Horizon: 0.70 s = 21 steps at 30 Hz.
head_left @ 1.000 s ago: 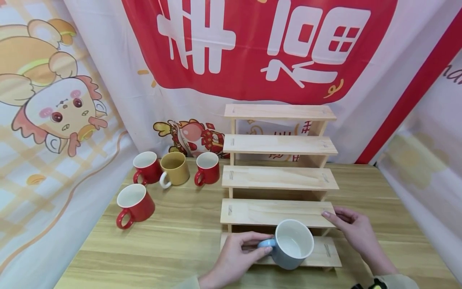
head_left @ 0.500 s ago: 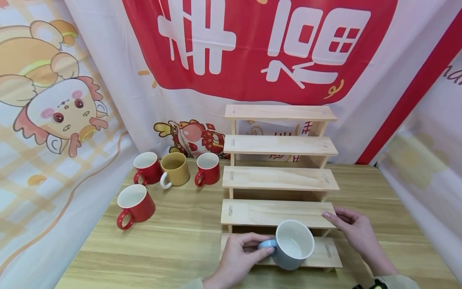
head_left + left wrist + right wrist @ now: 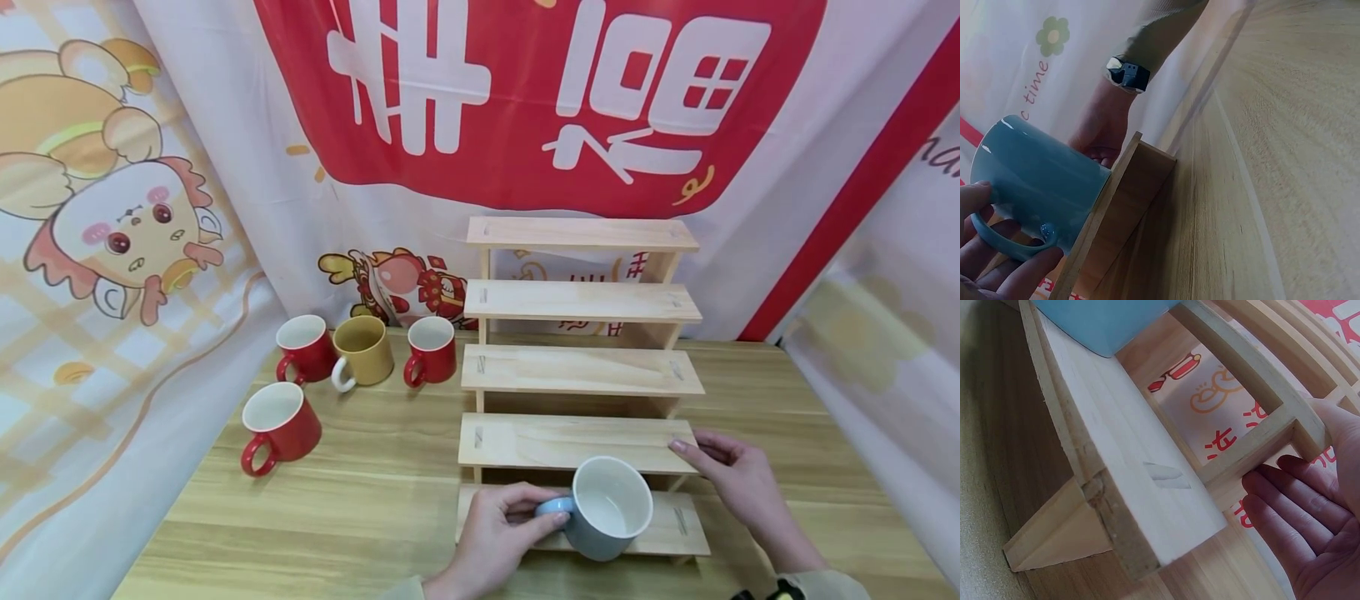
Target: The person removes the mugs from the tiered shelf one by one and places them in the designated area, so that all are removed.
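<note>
A blue mug (image 3: 609,510) with a white inside stands upright on the lowest board of a stepped wooden shelf (image 3: 577,371). My left hand (image 3: 498,533) pinches its light blue handle, which points left; in the left wrist view the fingers (image 3: 1029,275) curl at the handle. At the shelf's right side, my right hand (image 3: 738,475) holds the end of the second board from the bottom. Its thumb lies on top of that board. In the right wrist view the other fingers (image 3: 1285,519) are by the side support, below the board.
Left of the shelf stand three red mugs, one nearest me (image 3: 283,423), one behind it (image 3: 307,348) and one close to the shelf (image 3: 432,350). A yellow mug (image 3: 365,350) with a white handle is among them. Printed cloth (image 3: 225,167) hangs around the wooden table (image 3: 360,517).
</note>
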{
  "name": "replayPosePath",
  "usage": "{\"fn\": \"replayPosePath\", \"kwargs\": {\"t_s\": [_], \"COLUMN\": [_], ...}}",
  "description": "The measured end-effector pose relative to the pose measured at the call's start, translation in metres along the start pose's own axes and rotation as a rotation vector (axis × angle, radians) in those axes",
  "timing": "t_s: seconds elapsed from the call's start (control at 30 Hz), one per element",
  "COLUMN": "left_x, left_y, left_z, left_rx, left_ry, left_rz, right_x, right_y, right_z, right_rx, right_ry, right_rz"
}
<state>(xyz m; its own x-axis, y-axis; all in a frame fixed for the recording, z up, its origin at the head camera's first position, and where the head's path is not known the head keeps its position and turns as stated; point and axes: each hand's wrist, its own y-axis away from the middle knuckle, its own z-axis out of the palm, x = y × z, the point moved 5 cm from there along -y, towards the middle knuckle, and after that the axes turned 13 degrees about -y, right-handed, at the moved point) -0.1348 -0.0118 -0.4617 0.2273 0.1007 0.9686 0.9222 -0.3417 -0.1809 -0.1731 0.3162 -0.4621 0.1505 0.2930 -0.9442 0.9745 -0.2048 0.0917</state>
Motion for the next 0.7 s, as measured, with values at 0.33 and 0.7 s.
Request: {"fn": "replayPosePath", "kwargs": {"t_s": [0.33,0.7], "left_x": [-0.001,0.011], "left_y": [0.001,0.002], "left_z": [-0.002,-0.013], "left_rx": [0.003,0.011], "left_ry": [0.002,0.0], "left_rz": [0.002,-0.004], "right_x": [0.001,0.001], "right_y": [0.0,0.0], "right_z": [0.0,0.0], "right_rx": [0.0,-0.001], "right_ry": [0.003,-0.009], "right_rz": [-0.009,-0.005]}}
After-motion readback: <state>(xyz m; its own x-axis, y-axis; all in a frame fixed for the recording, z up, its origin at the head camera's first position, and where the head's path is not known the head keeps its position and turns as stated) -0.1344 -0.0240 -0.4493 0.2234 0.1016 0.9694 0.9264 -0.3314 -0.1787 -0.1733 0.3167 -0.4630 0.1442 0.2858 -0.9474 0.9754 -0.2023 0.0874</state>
